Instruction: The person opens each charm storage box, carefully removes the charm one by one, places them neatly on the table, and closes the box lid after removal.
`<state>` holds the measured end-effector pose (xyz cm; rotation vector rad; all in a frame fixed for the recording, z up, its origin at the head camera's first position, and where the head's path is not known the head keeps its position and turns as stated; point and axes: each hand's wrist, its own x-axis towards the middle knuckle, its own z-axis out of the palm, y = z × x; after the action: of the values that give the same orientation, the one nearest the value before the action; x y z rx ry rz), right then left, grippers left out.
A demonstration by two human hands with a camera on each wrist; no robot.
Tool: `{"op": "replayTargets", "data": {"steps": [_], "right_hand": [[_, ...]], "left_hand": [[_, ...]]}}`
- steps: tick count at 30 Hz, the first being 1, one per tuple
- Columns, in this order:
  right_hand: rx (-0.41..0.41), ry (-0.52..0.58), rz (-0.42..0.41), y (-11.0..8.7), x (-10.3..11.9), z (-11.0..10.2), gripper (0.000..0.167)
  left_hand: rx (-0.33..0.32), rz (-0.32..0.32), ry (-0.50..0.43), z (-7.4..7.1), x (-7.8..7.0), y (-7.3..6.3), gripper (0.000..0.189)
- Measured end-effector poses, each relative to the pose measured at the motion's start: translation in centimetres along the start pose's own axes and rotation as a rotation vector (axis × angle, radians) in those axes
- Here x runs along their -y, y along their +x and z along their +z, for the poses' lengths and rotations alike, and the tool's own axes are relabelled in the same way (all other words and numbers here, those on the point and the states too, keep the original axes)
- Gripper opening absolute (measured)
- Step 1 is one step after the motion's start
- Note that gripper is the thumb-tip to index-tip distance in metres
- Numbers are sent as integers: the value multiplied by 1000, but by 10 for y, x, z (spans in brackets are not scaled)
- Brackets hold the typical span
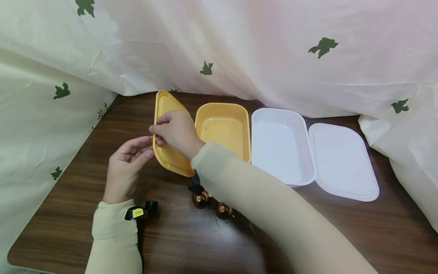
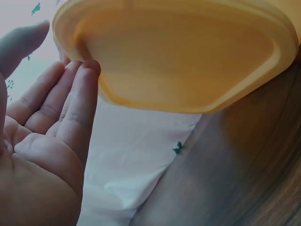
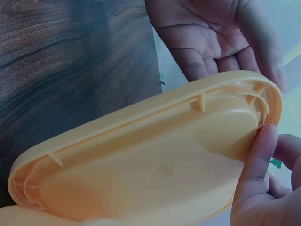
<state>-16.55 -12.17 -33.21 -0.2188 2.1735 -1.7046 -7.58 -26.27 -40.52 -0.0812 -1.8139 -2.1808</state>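
A yellow plastic lid (image 1: 171, 160) stands tilted on edge above the table, its ribbed inner side towards the right hand. My right hand (image 1: 179, 131) pinches the lid's rim between thumb and fingers, as the right wrist view also shows. On the lid's other side is my left hand (image 1: 124, 167), palm up, its fairly straight fingertips at the smooth outer face (image 2: 178, 56). Just right of the lid is a yellow box (image 1: 222, 133) without a cover. Two shiny copper-coloured balls (image 1: 223, 210) with gold strings lie below the right forearm, which partly hides that area.
A white box (image 1: 282, 148), also uncovered, stands beside the yellow one. To its right a white lid (image 1: 343, 161) lies flat. Behind the dark wooden table (image 1: 181, 243) hangs a pale curtain (image 1: 260, 49) with green bird shapes.
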Motion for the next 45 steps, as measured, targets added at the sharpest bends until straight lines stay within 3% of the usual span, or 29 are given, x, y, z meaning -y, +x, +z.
{"op": "replayTargets", "data": {"steps": [5, 10, 17, 20, 23, 27, 32, 38, 42, 45], "right_hand": [[12, 24, -4, -5, 1, -2, 15], [22, 160, -5, -9, 5, -6, 18], [83, 269, -39, -19, 12, -11, 21], [84, 306, -53, -25, 16, -13, 18], [74, 325, -68, -30, 21, -15, 17], [74, 322, -84, -35, 24, -18, 19], [76, 323, -119, -39, 20, -25, 21], [66, 325, -206, -39, 5, -43, 27], [57, 293, -258, -41, -5, -59, 34], [36, 195, -308, -44, -14, -74, 37]], "left_hand": [[-38, -79, -46, -6, 3, 2, 33], [-63, -213, -6, -11, 11, 8, 38], [16, -432, 107, -14, 29, 12, 33], [52, -499, 70, -12, 37, 12, 24], [118, -541, -40, -8, 42, 12, 20], [222, -556, -209, -3, 44, 11, 27], [233, -562, -328, 1, 43, 10, 33], [160, -586, -325, 4, 42, 12, 52], [114, -552, -272, 6, 42, 11, 37], [114, -526, -230, 8, 42, 10, 34]]}}
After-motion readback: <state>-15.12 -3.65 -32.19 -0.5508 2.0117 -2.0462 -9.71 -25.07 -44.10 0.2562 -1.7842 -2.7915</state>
